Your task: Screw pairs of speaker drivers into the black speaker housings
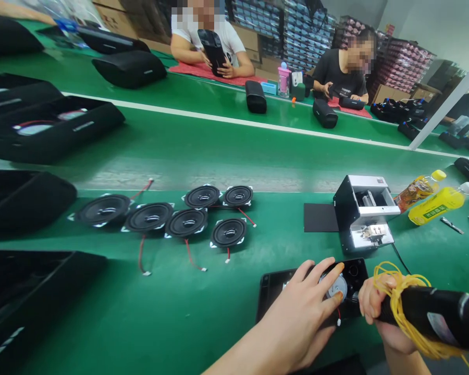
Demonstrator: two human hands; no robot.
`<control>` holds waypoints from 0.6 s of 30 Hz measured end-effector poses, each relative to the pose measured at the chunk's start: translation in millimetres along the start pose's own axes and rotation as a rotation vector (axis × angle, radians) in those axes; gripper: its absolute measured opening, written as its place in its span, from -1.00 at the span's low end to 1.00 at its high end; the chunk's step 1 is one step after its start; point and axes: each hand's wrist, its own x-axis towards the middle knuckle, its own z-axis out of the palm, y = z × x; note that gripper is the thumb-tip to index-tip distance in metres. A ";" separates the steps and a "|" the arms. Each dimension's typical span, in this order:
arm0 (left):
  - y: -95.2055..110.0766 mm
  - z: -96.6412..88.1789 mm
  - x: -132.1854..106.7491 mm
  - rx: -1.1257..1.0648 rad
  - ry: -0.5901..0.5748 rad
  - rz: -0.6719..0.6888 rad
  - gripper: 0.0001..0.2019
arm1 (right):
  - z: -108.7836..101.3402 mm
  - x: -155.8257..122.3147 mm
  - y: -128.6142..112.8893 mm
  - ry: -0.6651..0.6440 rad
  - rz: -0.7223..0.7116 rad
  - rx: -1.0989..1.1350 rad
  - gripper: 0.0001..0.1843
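My left hand [303, 307] lies with its fingers spread over a black panel [268, 291]. Its fingertips touch the silver back of a round speaker driver [339, 286] seated face down in the panel. A short red wire with a white plug hangs from the driver. My right hand [391, 312] is closed around a black electric screwdriver [433, 315], which is wound with yellow cord. The tool lies nearly level, its front end at the panel's right side; the tip is hard to make out.
Several loose speaker drivers [148, 217] with red leads lie left of centre. A feeder machine [365, 213] stands behind the panel, with two drink bottles [433, 205] beside it. Black speaker housings [42, 297] line the left. Co-workers sit across the green bench [219, 140].
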 end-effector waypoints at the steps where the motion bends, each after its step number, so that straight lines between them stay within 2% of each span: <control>1: -0.4 -1.3 0.6 0.006 -0.011 -0.001 -0.49 | -0.4 4.9 -4.3 0.003 -0.045 0.015 -0.47; 3: -1.4 -2.9 1.6 0.015 -0.024 -0.002 -0.42 | -4.6 19.2 -16.5 0.054 -0.184 0.040 -0.58; 6: -3.8 1.4 1.6 0.020 -0.019 -0.009 -0.38 | -17.8 54.3 -38.8 0.204 -0.455 0.020 -0.38; 8: -6.5 9.8 0.3 0.020 -0.005 -0.012 -0.37 | -27.4 83.6 -49.7 0.280 -0.552 -0.050 -0.30; 11: -11.3 24.8 -2.8 0.025 0.067 -0.002 -0.36 | -35.8 120.1 -52.9 0.346 -0.529 -0.136 -0.16; 13: -13.8 29.4 -4.1 0.032 0.104 0.005 -0.36 | -35.8 131.7 -47.3 0.379 -0.477 -0.147 -0.13; 18: -13.8 12.8 -2.3 0.052 0.033 0.020 -0.37 | -28.3 127.4 -29.3 0.321 -0.379 -0.153 -0.15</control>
